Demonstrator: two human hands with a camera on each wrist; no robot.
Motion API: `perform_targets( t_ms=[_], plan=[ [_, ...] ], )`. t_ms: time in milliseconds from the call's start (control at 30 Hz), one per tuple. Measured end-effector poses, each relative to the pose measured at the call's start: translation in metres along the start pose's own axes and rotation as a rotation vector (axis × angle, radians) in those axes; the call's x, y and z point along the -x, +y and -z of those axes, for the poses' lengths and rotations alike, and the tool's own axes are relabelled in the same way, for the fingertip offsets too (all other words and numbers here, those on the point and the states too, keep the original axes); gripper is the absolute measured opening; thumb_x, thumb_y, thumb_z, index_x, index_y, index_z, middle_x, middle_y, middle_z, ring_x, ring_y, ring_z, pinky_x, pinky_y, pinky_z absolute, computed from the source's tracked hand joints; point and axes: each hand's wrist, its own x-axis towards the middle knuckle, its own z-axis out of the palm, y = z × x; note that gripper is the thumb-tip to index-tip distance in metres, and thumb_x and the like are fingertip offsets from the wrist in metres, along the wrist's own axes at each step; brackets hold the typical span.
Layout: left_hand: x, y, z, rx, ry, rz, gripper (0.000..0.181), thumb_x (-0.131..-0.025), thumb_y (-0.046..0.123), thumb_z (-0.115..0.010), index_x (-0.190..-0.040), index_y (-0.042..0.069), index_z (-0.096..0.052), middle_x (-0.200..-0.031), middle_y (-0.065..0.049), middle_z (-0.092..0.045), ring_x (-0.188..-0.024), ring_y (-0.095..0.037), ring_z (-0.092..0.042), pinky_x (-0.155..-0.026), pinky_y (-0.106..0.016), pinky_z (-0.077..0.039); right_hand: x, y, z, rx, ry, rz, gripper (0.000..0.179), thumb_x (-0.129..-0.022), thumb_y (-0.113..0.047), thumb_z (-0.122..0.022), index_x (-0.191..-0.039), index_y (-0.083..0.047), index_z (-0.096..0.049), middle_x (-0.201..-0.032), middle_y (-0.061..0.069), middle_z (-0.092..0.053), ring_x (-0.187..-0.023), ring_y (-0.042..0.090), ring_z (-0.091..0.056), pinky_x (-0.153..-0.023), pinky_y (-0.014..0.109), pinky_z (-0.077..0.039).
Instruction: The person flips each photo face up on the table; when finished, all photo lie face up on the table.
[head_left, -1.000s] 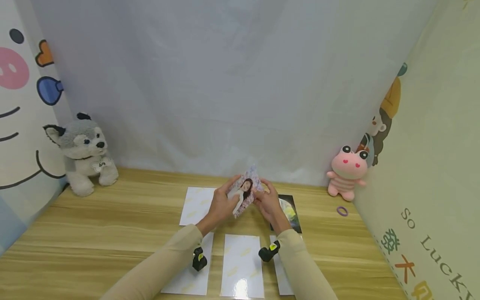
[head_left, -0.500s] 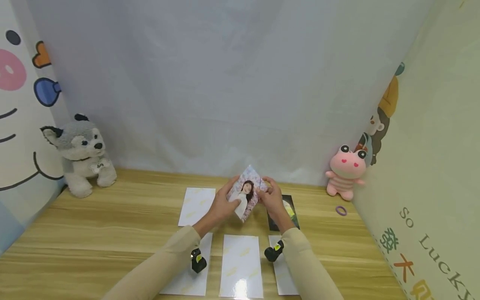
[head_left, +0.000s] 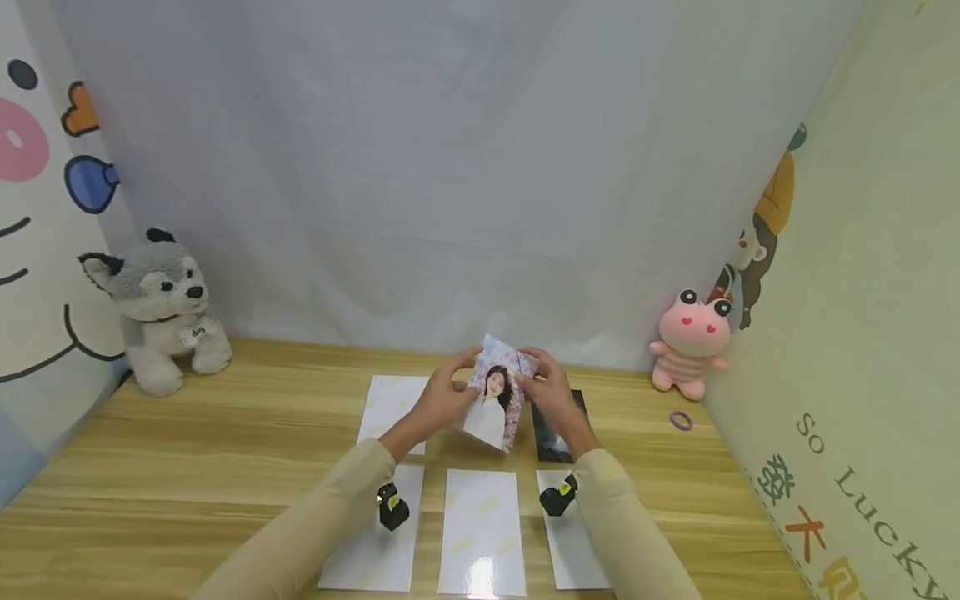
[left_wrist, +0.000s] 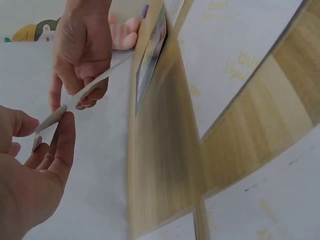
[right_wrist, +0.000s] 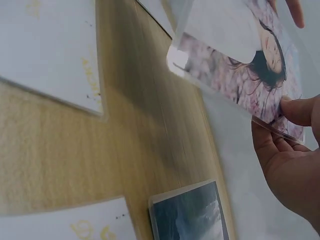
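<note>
Pinching a laminated photo [head_left: 492, 412] are left grip [head_left: 445, 395] and right grip [head_left: 552, 393].

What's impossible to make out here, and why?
Dark photo: head view, partly behind the right hand; right wrist view, cut off by the bottom edge.
Back of the held photo: head view, turned away; left wrist view, too edge-on.
Near left white card: head view, partly behind the left sleeve.
Yellow print: head view, too small.

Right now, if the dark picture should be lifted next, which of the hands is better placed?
Probably the right hand: it is nearer the dark picture than the left hand, though both hold the portrait photo.
</note>
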Motion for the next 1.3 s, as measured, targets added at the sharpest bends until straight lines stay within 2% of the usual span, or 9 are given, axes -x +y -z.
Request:
perform_targets(
  t_ms=[67,200,333,533,700,933,1133,1300],
  plan=[
    [-0.003,0.002,0.003,-0.037,-0.005,0.001,0.067,-0.093,-0.007,-0.054,-0.154,0.014,-0.039,-0.152,-0.024,-0.040,-0.048,-0.006,-0.037,-0.051,-0.022,-0.035,0.000,-0.002,-0.001,0.018,-0.020,0.007,0.047,-0.097,0.005,-0.057,-0.142,-0.005,-0.050,-0.103,0.012,-0.057,-0.076,0.010,-0.058,-0.066,0.029,-0.053],
    [-0.007,0.005,0.007,-0.121,-0.009,0.000,0.068,-0.090,-0.010,-0.054,-0.153,0.009,-0.040,-0.156,-0.023,-0.038,-0.047,-0.007,-0.032,-0.049,-0.022,-0.032,0.002,-0.005,-0.003,0.074,-0.051,0.019,0.046,-0.096,0.004,-0.058,-0.141,-0.006,-0.052,-0.102,0.013,-0.057,-0.077,0.011,-0.058,-0.067,0.026,-0.053],
    [-0.008,0.005,0.009,-0.161,-0.006,0.004,0.068,-0.088,-0.013,-0.053,-0.152,0.005,-0.040,-0.155,-0.023,-0.039,-0.048,-0.008,-0.029,-0.048,-0.022,-0.030,0.003,-0.006,-0.005,0.115,-0.065,0.034,0.046,-0.095,0.005,-0.059,-0.140,-0.004,-0.053,-0.101,0.015,-0.059,-0.077,0.011,-0.058,-0.067,0.026,-0.051],
    [-0.008,0.000,0.008,-0.213,0.002,-0.021,0.067,-0.087,-0.014,-0.054,-0.151,0.003,-0.042,-0.152,-0.024,-0.042,-0.049,-0.009,-0.030,-0.047,-0.021,-0.029,0.004,-0.004,-0.005,0.153,-0.071,0.046,0.047,-0.096,0.005,-0.059,-0.142,-0.003,-0.051,-0.101,0.017,-0.060,-0.074,0.012,-0.056,-0.067,0.031,-0.049],
    [-0.007,-0.001,0.007,-0.237,0.018,-0.031,0.067,-0.087,-0.014,-0.054,-0.150,0.003,-0.043,-0.151,-0.023,-0.044,-0.048,-0.009,-0.029,-0.047,-0.022,-0.029,0.005,-0.004,-0.006,0.159,-0.060,0.047,0.051,-0.096,0.004,-0.059,-0.145,-0.003,-0.048,-0.101,0.016,-0.059,-0.074,0.011,-0.057,-0.066,0.028,-0.050],
    [-0.009,-0.004,0.006,-0.247,0.070,-0.023,0.065,-0.088,-0.011,-0.056,-0.149,0.006,-0.045,-0.148,-0.021,-0.049,-0.050,-0.009,-0.034,-0.047,-0.020,-0.031,0.007,-0.005,-0.005,0.170,-0.039,0.028,0.062,-0.095,0.000,-0.064,-0.151,-0.013,-0.043,-0.084,0.005,-0.051,-0.075,0.012,-0.054,-0.067,0.029,-0.052],
    [-0.009,-0.005,0.006,-0.241,0.108,-0.016,0.064,-0.087,-0.011,-0.058,-0.148,0.004,-0.047,-0.147,-0.022,-0.049,-0.057,-0.009,-0.043,-0.048,-0.020,-0.034,0.013,-0.004,-0.003,0.165,-0.055,0.031,0.070,-0.093,-0.001,-0.066,-0.155,-0.011,-0.036,-0.082,0.004,-0.050,-0.068,0.011,-0.053,-0.068,0.034,-0.055],
    [-0.011,-0.007,0.006,-0.249,0.139,-0.006,0.063,-0.088,-0.010,-0.061,-0.148,0.004,-0.046,-0.146,-0.023,-0.049,-0.064,-0.012,-0.050,-0.050,-0.021,-0.038,0.022,-0.002,-0.001,0.146,-0.088,0.018,0.075,-0.090,0.000,-0.069,-0.155,-0.009,-0.033,-0.089,0.007,-0.051,-0.071,0.011,-0.056,-0.072,0.034,-0.058]
  ],
)
